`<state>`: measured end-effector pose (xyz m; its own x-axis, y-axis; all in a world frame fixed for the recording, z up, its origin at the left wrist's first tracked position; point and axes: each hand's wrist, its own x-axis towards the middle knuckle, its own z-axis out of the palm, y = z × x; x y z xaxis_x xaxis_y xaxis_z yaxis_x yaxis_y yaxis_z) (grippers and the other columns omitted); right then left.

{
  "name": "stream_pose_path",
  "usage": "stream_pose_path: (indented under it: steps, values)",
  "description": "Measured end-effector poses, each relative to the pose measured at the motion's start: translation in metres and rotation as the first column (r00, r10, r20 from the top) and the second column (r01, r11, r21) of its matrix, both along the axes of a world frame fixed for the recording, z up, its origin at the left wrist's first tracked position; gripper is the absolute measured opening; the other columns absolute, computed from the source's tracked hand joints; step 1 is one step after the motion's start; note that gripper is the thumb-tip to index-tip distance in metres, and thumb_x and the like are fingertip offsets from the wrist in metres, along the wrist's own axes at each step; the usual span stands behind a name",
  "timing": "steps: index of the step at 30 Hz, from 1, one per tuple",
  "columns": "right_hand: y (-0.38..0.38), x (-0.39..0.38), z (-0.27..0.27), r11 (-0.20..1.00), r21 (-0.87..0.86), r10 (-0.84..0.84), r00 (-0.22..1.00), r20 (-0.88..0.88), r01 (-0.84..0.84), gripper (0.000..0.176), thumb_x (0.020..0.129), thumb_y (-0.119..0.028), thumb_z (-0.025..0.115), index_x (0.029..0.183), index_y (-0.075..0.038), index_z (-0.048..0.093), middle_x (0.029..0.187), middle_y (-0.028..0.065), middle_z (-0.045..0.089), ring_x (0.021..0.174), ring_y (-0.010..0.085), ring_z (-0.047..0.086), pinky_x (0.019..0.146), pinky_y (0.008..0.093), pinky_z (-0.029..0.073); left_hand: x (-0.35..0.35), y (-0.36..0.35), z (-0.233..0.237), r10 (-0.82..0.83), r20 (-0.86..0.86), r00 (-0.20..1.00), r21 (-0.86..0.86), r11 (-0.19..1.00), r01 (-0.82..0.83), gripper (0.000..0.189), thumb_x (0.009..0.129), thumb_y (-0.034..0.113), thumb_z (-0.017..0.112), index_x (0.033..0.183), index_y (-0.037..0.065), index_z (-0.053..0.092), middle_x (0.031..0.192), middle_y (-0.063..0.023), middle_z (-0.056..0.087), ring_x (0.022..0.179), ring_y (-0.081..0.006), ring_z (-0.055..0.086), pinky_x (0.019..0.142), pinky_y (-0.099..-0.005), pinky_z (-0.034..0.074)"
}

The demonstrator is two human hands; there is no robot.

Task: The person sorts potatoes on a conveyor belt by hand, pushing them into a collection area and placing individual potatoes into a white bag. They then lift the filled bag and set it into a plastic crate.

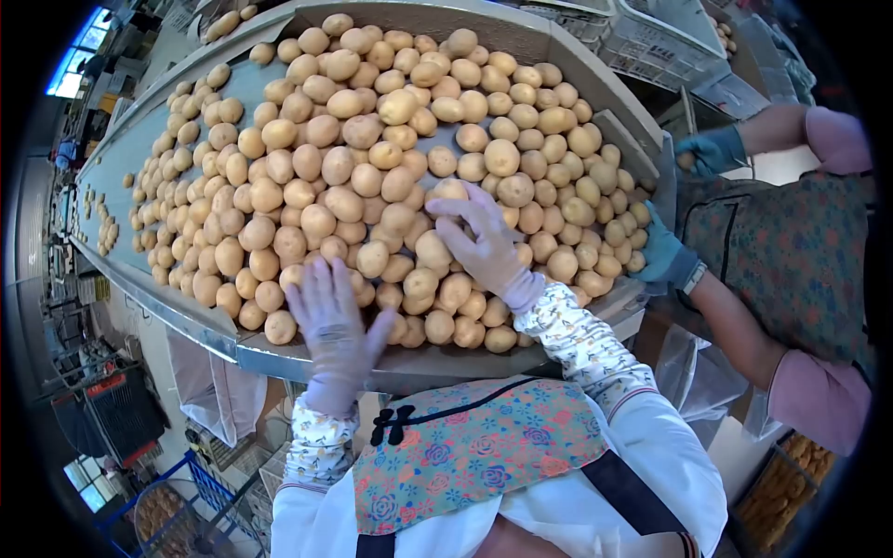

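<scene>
- While potatoes [372, 158] lay heaped across the near end of the conveyor [126, 153], both of the person's gloved hands were down over the pile, which reads as the going-over stage of the work, with nothing lifted out.
- The left hand [335, 321] hovered at the near rim [307, 358] with its fingers spread wide and flat, holding nothing.
- The right hand [479, 240] rested further in, on top of the heap; its fingers were draped loosely over a couple of potatoes and enclosed none.
- Across the corner, a co-worker's blue-gloved hand [662, 253] touched the pile's right edge, and another [712, 151] was held apart by the side wall.
- Taking out any one potato would, by my judgement, call for fingers closing round it among tight neighbours without nudging others over the rim.
</scene>
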<state>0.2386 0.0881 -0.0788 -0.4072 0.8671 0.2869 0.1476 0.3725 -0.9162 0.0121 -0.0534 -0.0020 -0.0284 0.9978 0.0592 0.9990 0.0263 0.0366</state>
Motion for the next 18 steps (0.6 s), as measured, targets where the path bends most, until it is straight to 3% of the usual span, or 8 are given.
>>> stream_pose_path:
  steps: [1,4,7,9,10,13,15,18]
  values:
    - [0.004,0.003,0.004,0.991,-0.122,0.043,0.993,-0.113,-0.057,0.041,0.090,-0.019,0.077,0.128,-0.009,0.067,0.138,0.0224,0.057,0.126,0.0294,0.058,0.106,0.0387,0.047,0.009,-0.007,-0.014,-0.028,0.089,0.996,-0.001,1.000,0.028,0.097,0.083,0.045,0.078,0.159,0.005,0.035,0.161,-0.0274,0.032,0.147,-0.0498,0.029,0.122,-0.0617,0.021]
    - [-0.005,-0.003,0.015,0.913,-0.383,-0.034,0.911,-0.411,-0.139,0.059,0.094,-0.019,0.075,0.145,-0.003,0.051,0.144,0.0192,0.056,0.129,0.0204,0.057,0.107,0.0338,0.047,0.033,-0.004,0.012,-0.271,0.284,0.920,-0.063,0.952,0.300,0.088,0.081,0.041,0.079,0.153,0.004,0.045,0.157,-0.0265,0.037,0.147,-0.0492,0.031,0.121,-0.0607,0.023]
    - [-0.019,0.008,0.057,0.859,-0.436,-0.026,0.826,-0.563,-0.270,0.084,0.095,-0.018,0.074,0.161,0.001,0.026,0.147,0.0172,0.054,0.133,0.0173,0.053,0.111,0.0331,0.043,0.033,0.005,0.010,-0.236,0.561,0.793,0.100,0.971,0.217,0.083,0.081,0.028,0.083,0.150,0.000,0.047,0.138,-0.0233,0.058,0.131,-0.0394,0.054,0.112,-0.0515,0.041]
    - [-0.030,0.012,0.069,0.858,-0.435,0.010,0.857,-0.514,-0.271,0.097,0.093,-0.014,0.075,0.164,0.001,0.012,0.149,0.0193,0.052,0.136,0.0198,0.052,0.116,0.0344,0.040,0.047,0.019,0.021,-0.054,0.868,0.493,0.036,0.998,0.045,0.082,0.083,0.019,0.083,0.151,-0.002,0.043,0.134,-0.0198,0.062,0.123,-0.0307,0.062,0.108,-0.0440,0.047]
    - [-0.033,0.011,0.070,0.883,-0.398,0.038,0.881,-0.472,-0.251,0.095,0.093,-0.013,0.075,0.164,0.002,0.014,0.149,0.0198,0.052,0.137,0.0204,0.051,0.116,0.0349,0.039,0.052,0.028,0.027,0.012,0.954,0.298,-0.035,0.997,0.071,0.080,0.087,0.019,0.081,0.152,-0.002,0.041,0.134,-0.0166,0.063,0.117,-0.0229,0.065,0.102,-0.0385,0.053]
    - [-0.048,0.006,0.075,0.967,-0.211,0.069,0.945,-0.320,-0.142,0.086,0.089,-0.006,0.073,0.160,0.004,0.025,0.149,0.0211,0.054,0.140,0.0254,0.051,0.118,0.0375,0.038,0.073,0.047,0.038,0.192,0.981,-0.002,-0.191,0.977,0.094,0.074,0.090,0.020,0.079,0.151,-0.002,0.043,0.130,-0.0136,0.065,0.111,-0.0189,0.067,0.095,-0.0345,0.056]
    - [-0.051,0.012,0.076,0.998,-0.035,0.048,0.986,-0.159,-0.054,0.080,0.089,-0.001,0.069,0.159,0.004,0.031,0.149,0.0217,0.055,0.139,0.0286,0.053,0.117,0.0385,0.040,0.071,0.050,0.025,0.170,0.985,0.003,-0.170,0.982,0.079,0.066,0.092,0.022,0.076,0.146,-0.002,0.047,0.126,-0.0117,0.066,0.109,-0.0161,0.068,0.092,-0.0317,0.058]
    - [-0.054,0.017,0.081,0.995,-0.073,0.064,0.988,-0.140,-0.074,0.078,0.088,-0.004,0.072,0.157,0.004,0.036,0.150,0.0215,0.054,0.141,0.0303,0.052,0.118,0.0393,0.038,0.076,0.049,0.025,0.136,0.987,-0.086,-0.129,0.988,0.085,0.056,0.097,0.022,0.071,0.144,-0.002,0.051,0.125,-0.0113,0.066,0.112,-0.0159,0.067,0.093,-0.0319,0.057]
